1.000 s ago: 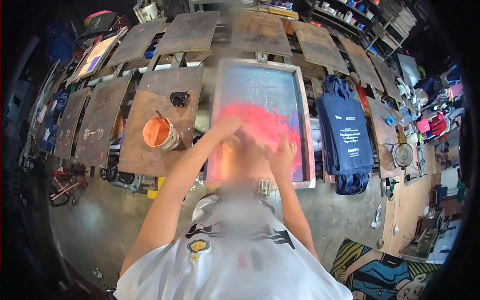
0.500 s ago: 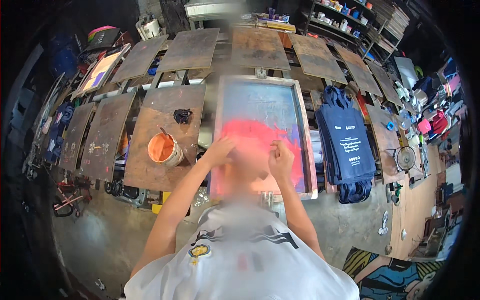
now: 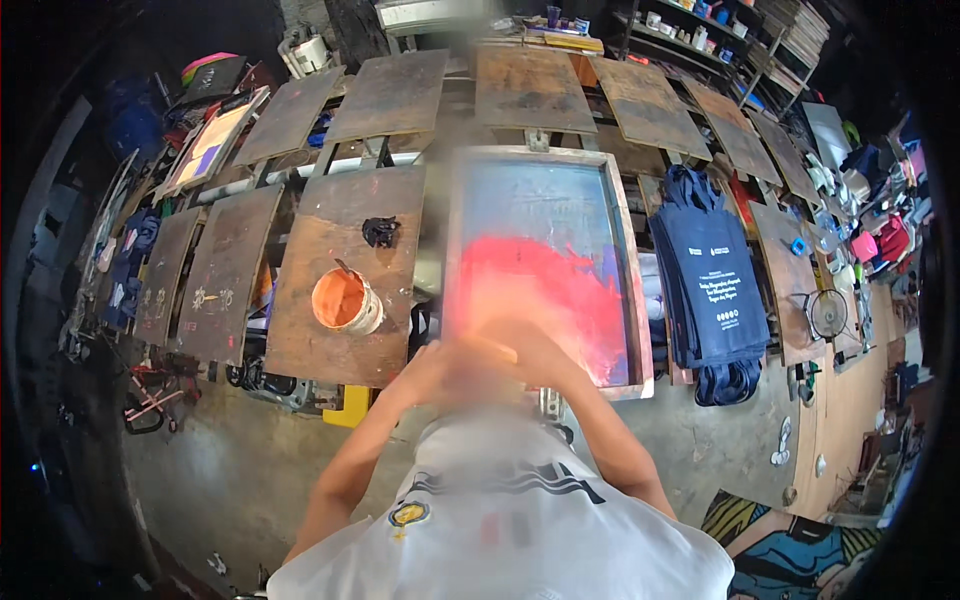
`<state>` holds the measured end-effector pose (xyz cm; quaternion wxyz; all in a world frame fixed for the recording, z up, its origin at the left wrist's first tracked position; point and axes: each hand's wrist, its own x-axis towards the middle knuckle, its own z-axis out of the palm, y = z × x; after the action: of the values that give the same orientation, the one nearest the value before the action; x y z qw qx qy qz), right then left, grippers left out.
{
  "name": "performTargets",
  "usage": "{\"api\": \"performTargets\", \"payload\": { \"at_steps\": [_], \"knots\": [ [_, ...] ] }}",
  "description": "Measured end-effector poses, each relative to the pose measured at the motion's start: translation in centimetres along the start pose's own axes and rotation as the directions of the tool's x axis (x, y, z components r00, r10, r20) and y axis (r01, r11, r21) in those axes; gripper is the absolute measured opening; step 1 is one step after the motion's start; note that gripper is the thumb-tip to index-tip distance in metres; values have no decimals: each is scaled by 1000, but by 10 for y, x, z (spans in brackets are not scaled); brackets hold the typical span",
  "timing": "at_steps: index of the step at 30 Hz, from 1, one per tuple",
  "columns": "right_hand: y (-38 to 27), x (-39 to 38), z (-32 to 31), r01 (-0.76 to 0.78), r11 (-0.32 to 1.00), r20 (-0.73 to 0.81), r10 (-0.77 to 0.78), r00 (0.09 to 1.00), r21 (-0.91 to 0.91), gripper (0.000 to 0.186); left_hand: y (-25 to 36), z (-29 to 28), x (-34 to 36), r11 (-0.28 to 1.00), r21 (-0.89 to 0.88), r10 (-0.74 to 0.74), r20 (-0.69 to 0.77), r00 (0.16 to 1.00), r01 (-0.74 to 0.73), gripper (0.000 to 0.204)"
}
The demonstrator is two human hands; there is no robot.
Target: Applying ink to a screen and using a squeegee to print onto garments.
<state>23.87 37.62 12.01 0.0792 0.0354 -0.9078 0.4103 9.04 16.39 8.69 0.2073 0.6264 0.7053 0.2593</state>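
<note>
A wooden-framed screen (image 3: 632,270) has a pale blue mesh with pink-red ink (image 3: 590,310) spread over its nearer part. My left hand (image 3: 432,368) and my right hand (image 3: 530,356) are close together at the screen's near edge, in a smeared band of the picture. An orange bar-like shape shows between them; I cannot make out what it is or how the fingers close on it. A bucket (image 3: 372,312) of orange ink, with a stick in it, stands on the board to the left, near a crumpled black rag (image 3: 380,232).
A stack of navy tote bags (image 3: 705,280) lies right of the screen. Wooden boards (image 3: 530,85) line the bench around it, with a round fan guard (image 3: 826,315) at the right. Shelves of containers (image 3: 690,35) stand behind. A painted panel is at lower right.
Both hands have moved toward me, from the middle of the pink ink to the screen's near edge, and closer together. More pink-covered mesh now shows above them.
</note>
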Motion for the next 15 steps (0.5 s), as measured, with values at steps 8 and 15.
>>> {"api": "performTargets", "payload": {
  "at_steps": [8, 15],
  "knots": [
    [-53, 42, -12, -76, 807, 339, -158, 927, 585, 44, 41, -36, 86, 549, -813, 39, -208, 977, -195, 91],
    [-42, 63, -27, -301, 579, 159, 283, 946, 757, 24, 57, -57, 115, 180, -983, -69, 11, 998, 24, 93]
  ]
}}
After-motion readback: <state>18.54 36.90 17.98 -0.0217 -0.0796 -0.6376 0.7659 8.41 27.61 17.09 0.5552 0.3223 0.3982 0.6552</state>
